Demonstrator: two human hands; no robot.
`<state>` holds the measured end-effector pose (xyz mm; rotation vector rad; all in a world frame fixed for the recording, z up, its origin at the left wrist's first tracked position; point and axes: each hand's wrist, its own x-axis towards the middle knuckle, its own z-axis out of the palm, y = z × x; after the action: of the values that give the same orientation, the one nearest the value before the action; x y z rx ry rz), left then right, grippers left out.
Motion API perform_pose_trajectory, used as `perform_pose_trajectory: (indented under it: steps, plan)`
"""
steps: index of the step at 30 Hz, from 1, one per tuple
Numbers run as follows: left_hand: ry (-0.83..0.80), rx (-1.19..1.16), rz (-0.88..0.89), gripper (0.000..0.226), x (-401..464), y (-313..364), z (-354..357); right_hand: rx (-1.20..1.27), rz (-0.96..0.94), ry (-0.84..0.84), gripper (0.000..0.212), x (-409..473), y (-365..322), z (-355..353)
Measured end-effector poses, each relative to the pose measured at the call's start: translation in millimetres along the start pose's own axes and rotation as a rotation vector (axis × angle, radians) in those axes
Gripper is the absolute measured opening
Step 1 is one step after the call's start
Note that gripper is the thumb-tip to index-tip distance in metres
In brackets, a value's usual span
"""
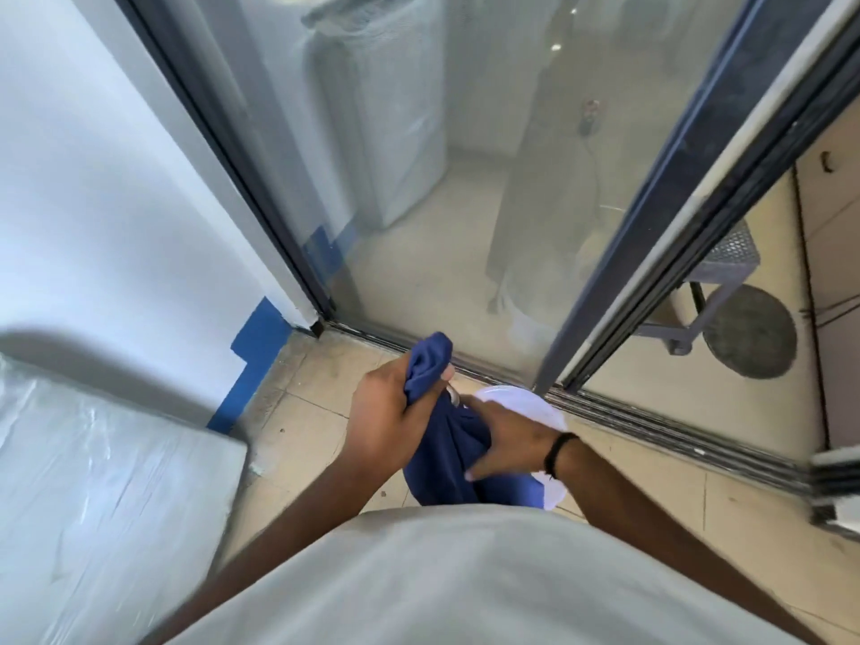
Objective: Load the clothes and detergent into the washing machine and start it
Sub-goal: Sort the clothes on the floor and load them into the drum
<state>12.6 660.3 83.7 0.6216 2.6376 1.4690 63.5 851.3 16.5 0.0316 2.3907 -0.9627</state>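
Fingers of the left hand (388, 423) curl tight round a bunched blue garment (449, 439), its top fold poking out above the fist toward 12 o'clock, while the right hand (507, 439) lies at 3 o'clock of the left — fingers mostly straight and spread, thumb and fingertips pressed against the cloth lower down. Most of the garment hangs below and between both hands, over a white basin (535, 405) showing at 2 o'clock of the right hand on the tiled floor (651, 481) — no brand, label or writing can be read anywhere.
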Motion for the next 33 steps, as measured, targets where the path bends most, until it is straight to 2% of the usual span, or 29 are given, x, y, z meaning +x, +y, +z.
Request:
perform_pose_trajectory:
  steps: [2, 4, 7, 9, 12, 13, 14, 16, 17, 19, 22, 23, 28, 29, 30, 31, 32, 33]
  plan:
    - [0.033, -0.099, -0.044, 0.046, -6.2, 14.0, -21.8, -0.069, 0.068, -0.057, 0.049, 8.5, -4.6, 30.0]
    - [0.044, -0.102, -0.085, 0.048, -12.1, 13.7, -47.2, -0.071, 0.119, 0.05, 0.029, 14.2, -5.2, 46.3]
    - [-0.15, 0.161, -0.158, 0.056, -19.1, -18.5, -88.3, -0.075, 0.12, 0.229, 0.026, 12.9, -18.9, 45.6]
    - [-0.273, 0.301, -0.205, 0.05, -29.8, -44.0, -108.3, -0.107, 0.05, 0.306, 0.019, 6.3, -45.6, 37.2]
    - [-0.265, 0.409, -0.095, 0.054, -48.1, -65.6, -111.2, -0.149, -0.122, 0.373, 0.021, -5.0, -100.2, 27.1]
    - [-0.241, 0.436, -0.029, 0.064, -53.4, -69.5, -108.0, -0.136, -0.193, 0.372, 0.026, -7.0, -118.3, 28.4]
    - [-0.237, 0.432, 0.024, 0.084, -57.6, -70.1, -104.5, -0.124, -0.246, 0.356, 0.026, -8.6, -135.0, 32.9]
    - [-0.304, 0.309, 0.046, 0.122, -63.8, -67.2, -96.7, -0.073, -0.342, 0.335, 0.016, -11.0, -160.8, 47.1]
    - [-0.32, 0.222, 0.024, 0.124, -66.8, -64.6, -93.5, 0.005, -0.384, 0.337, 0.016, -11.5, -167.2, 54.5]
    - [-0.24, 0.132, 0.025, 0.099, -72.7, -63.2, -89.5, 0.206, -0.41, 0.342, 0.023, -15.6, -172.2, 60.5]
    - [-0.057, 0.144, 0.081, 0.06, -76.9, -62.4, -95.7, 0.479, -0.373, 0.303, 0.043, -22.2, -166.4, 57.3]
    - [-0.011, 0.119, 0.088, 0.053, -75.6, -63.2, -98.0, 0.492, -0.354, 0.264, 0.05, -21.8, -160.3, 56.7]
    - [0.166, -0.084, 0.109, 0.029, -77.1, -41.4, -111.3, 0.213, -0.125, -0.008, 0.086, 11.6, -100.1, 80.7]
    - [0.182, -0.12, 0.13, 0.025, -78.1, -35.0, -115.4, 0.198, -0.107, -0.032, 0.076, 18.6, -91.0, 89.0]
    - [0.18, -0.15, 0.148, 0.023, -79.4, -29.9, -119.4, 0.185, -0.068, -0.026, 0.054, 21.4, -86.8, 95.7]
    - [0.161, -0.17, 0.157, 0.023, -81.0, -26.1, -124.8, 0.175, -0.031, 0.018, 0.029, 25.1, -84.6, 101.2]
    - [0.128, -0.178, 0.148, 0.023, -81.8, -24.6, -130.5, 0.188, 0.008, 0.102, 0.014, 28.2, -83.6, 103.1]
    - [0.08, -0.172, 0.125, 0.025, -82.1, -25.4, -136.9, 0.219, 0.029, 0.188, 0.01, 31.2, -82.5, 102.4]
